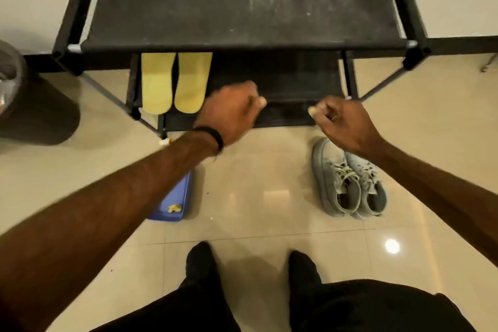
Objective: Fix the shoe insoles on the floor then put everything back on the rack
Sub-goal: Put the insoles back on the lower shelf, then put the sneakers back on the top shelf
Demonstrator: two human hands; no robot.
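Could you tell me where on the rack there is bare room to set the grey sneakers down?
The top shelf shows bare fabric across its whole width. The lower shelf is free from the yellow insoles rightward to the right-hand post. Its left end is crowded by those insoles. The grey sneakers stand on the floor.

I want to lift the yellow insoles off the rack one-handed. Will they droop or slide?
The insoles look thin and flat, so probably light and somewhat bendy. They lie side by side on the rack's dark fabric shelf, so sliding seems unlikely.

A home entryway: black shoe rack, tiled floor, sneakers.
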